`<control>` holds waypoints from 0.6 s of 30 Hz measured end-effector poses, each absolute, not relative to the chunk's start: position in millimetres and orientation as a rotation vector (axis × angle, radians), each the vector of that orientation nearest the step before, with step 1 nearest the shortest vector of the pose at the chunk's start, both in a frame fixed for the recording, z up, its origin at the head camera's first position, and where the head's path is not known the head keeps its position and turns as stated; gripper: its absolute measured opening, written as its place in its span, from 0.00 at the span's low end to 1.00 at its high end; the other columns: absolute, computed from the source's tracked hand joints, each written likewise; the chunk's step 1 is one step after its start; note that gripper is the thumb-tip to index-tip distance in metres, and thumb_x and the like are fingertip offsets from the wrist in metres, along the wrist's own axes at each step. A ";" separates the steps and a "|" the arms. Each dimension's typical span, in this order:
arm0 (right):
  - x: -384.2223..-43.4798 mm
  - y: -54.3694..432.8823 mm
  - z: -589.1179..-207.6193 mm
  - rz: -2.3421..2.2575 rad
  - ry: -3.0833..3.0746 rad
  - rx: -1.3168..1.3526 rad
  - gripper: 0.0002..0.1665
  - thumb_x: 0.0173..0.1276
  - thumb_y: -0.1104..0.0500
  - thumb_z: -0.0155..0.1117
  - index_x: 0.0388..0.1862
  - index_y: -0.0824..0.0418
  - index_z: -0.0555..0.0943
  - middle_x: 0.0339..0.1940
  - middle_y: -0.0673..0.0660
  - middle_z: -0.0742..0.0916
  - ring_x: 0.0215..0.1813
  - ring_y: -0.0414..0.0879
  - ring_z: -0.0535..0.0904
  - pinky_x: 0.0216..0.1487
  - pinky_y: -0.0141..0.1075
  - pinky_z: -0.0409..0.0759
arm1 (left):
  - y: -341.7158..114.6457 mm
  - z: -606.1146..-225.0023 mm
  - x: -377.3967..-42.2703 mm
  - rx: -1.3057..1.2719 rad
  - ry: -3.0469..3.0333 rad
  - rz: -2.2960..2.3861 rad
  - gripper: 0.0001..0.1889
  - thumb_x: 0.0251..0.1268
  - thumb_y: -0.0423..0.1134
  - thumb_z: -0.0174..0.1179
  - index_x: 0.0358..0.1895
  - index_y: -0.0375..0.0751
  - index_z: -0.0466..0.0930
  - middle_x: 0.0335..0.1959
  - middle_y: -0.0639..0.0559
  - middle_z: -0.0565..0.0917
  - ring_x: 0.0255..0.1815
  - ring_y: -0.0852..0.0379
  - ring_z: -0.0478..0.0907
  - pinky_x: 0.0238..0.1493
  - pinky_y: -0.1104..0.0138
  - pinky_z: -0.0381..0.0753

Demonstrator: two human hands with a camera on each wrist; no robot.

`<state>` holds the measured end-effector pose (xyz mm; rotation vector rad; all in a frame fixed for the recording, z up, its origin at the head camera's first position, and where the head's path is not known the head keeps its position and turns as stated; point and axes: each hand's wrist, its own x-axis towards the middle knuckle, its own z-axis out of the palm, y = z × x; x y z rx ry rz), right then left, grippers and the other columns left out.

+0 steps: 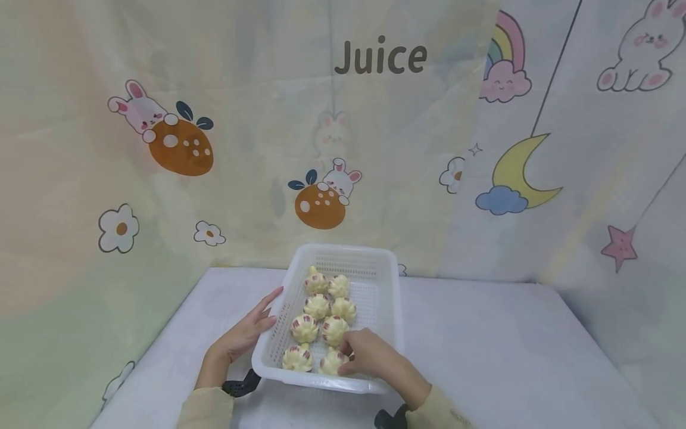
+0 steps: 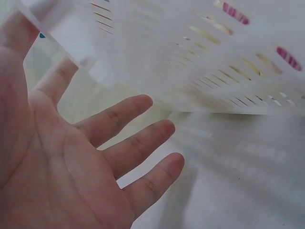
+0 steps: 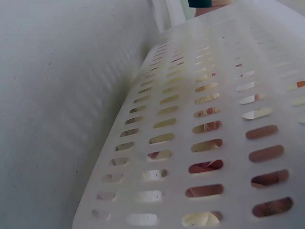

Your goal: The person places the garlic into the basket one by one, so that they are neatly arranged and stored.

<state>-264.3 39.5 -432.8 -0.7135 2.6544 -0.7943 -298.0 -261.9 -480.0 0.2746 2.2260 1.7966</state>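
A white perforated plastic basket [image 1: 393, 298] stands on the table, tilted slightly in the head view. Several cream, ribbed, pumpkin-shaped buns [image 1: 317, 306] with purple-red streaks lie inside in two columns. My left hand [image 1: 243, 335] is at the basket's left side, fingers spread and mostly straight, touching the rim. In the left wrist view its palm [image 2: 62, 162] shows, with the lower fingers off the wall. My right hand [image 1: 370, 356] reaches over the near right rim and pinches the front right bun [image 1: 331, 361]. The right wrist view shows the basket wall [image 3: 181, 143], with the fingers glimpsed through its slots.
The white table [image 1: 482, 339] extends on both sides of the basket. A patterned cloth backdrop [image 1: 257, 149] hangs behind and beside it. Black wrist devices [image 1: 242, 384] sit below each hand. The right part of the basket floor [image 1: 367, 298] shows beside the buns.
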 end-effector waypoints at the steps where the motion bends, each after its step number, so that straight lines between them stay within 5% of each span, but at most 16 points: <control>1: -264.4 39.0 -432.6 -0.791 2.649 -0.711 0.18 0.45 0.54 0.77 0.34 0.57 0.81 0.31 0.49 0.86 0.33 0.39 0.82 0.36 0.31 0.79 | -262.3 -480.3 -298.1 0.276 2.226 1.794 0.34 0.68 0.51 0.54 0.71 0.79 0.47 0.75 0.49 0.56 0.70 0.36 0.62 0.58 0.42 0.72; 12: -263.7 38.8 -436.5 -0.711 2.683 -0.774 0.20 0.52 0.50 0.75 0.39 0.58 0.82 0.32 0.50 0.87 0.34 0.40 0.81 0.36 0.31 0.78 | -266.9 -469.5 -297.5 0.320 2.405 1.600 0.35 0.70 0.47 0.53 0.73 0.74 0.45 0.73 0.43 0.60 0.68 0.37 0.66 0.59 0.40 0.70; 18: -264.0 44.0 -425.4 -0.705 2.730 -0.824 0.19 0.58 0.50 0.71 0.44 0.60 0.82 0.35 0.53 0.88 0.37 0.43 0.83 0.37 0.33 0.79 | -266.0 -452.9 -295.6 0.339 2.534 1.455 0.38 0.68 0.50 0.56 0.75 0.66 0.43 0.75 0.40 0.56 0.72 0.34 0.58 0.62 0.39 0.65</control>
